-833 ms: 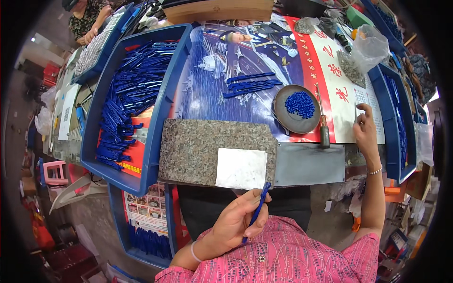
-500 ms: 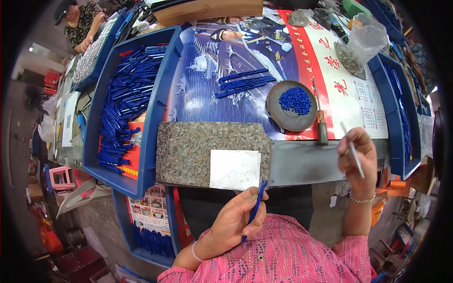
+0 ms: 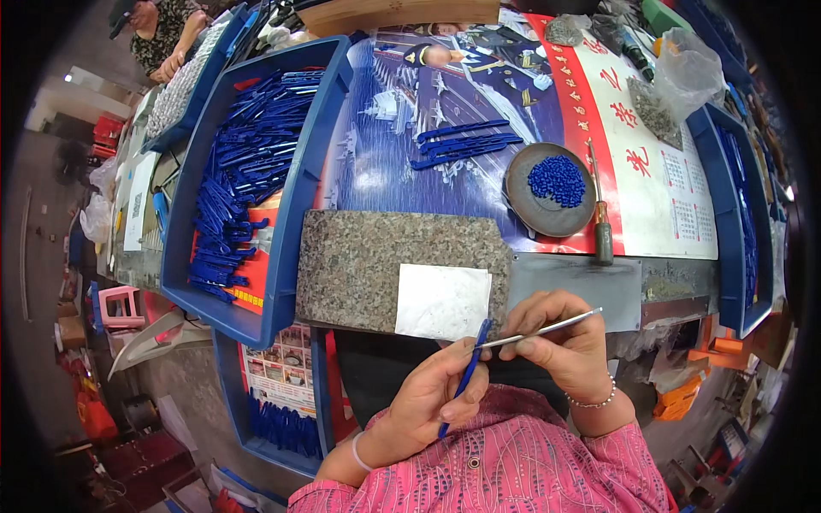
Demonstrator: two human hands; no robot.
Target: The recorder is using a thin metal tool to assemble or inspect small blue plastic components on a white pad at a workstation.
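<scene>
So the left hand (image 3: pixel 440 389) has its grip pinched around a slim dark-blue plastic stick (image 3: pixel 467 376), and the right hand (image 3: pixel 560 346) is grasping a thin silvery metal-looking rod (image 3: pixel 564 323), its tip right up at the stick's upper part. That stick is in front of the near edge of the speckled grey granite slab (image 3: pixel 355 269), by the lower right corner of the square white paper sheet (image 3: pixel 443 301).

My worry: the tip could skid off something that narrow and poke the left fingertips, which sit really close. A push from the side might also twist the stick, since it's only pinched. And if either grip loosens, I'd bet things drop toward the lap of the pink patterned shirt (image 3: pixel 505 445), not onto the tabletop.

Hard to make out: whether the tip actually touches the stick or just crosses in front of it, and whether it carries one of the tiny shiny blue pellets (image 3: pixel 556 181). Fingers cover the stick's middle, and its fine details are too small to read.
</scene>
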